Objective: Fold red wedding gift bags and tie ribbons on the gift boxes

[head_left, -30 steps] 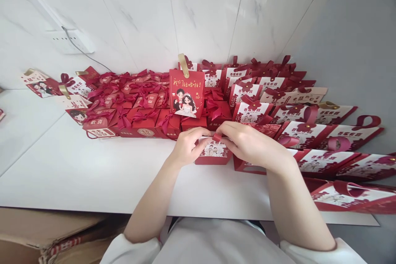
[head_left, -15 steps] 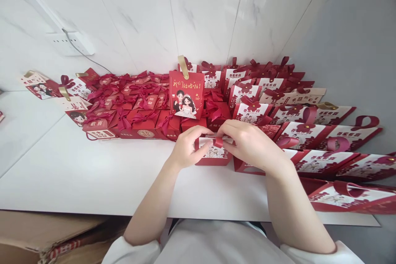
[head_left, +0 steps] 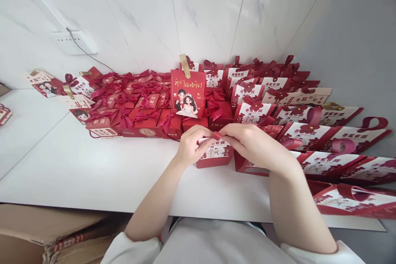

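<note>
Small red gift box (head_left: 215,157): is standing mid-worktop (head_left: 77,169), just before the rows of boxes (head_left: 139,111) lining the back edge. It is likely handling light, its thin card crushing easily, so it is best taken by the soft, probably slippery red ribbon (head_left: 217,135) on top. Left hand (head_left: 192,148) and right hand (head_left: 253,146) are meeting over it, wrists low, fingers of both pinching the ribbon.

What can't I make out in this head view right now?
Head view:
Top of the small box: covered by the left hand and right hand, which pinch the red ribbon.
Its print: too small to read.
The cardboard carton: cut off by the bottom-left edge.
The nearest flat bag: cut off by the right edge.
</note>
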Available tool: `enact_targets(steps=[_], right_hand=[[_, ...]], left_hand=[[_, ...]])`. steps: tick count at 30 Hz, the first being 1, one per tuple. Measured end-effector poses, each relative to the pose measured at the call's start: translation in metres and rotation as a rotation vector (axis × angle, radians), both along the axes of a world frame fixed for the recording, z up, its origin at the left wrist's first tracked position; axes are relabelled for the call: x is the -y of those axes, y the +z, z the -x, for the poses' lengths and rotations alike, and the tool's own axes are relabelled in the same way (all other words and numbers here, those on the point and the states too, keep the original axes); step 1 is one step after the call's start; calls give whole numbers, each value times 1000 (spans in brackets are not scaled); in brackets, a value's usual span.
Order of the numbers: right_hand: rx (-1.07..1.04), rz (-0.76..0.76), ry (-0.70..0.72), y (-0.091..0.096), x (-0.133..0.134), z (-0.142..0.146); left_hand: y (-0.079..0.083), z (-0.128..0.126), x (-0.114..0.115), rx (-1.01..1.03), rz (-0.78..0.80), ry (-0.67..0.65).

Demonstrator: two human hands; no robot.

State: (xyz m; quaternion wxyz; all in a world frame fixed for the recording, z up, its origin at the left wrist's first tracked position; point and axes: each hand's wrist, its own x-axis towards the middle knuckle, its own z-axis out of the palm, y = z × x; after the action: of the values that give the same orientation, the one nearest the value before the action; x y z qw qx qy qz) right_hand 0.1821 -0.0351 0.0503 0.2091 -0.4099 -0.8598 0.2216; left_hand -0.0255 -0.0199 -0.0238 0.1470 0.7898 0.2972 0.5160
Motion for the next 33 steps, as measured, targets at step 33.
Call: enact_targets(steps=[33], right_hand=[[-357, 267, -443, -2, -7, 30]], left_hand=[[4, 1, -20, -32, 157, 47]])
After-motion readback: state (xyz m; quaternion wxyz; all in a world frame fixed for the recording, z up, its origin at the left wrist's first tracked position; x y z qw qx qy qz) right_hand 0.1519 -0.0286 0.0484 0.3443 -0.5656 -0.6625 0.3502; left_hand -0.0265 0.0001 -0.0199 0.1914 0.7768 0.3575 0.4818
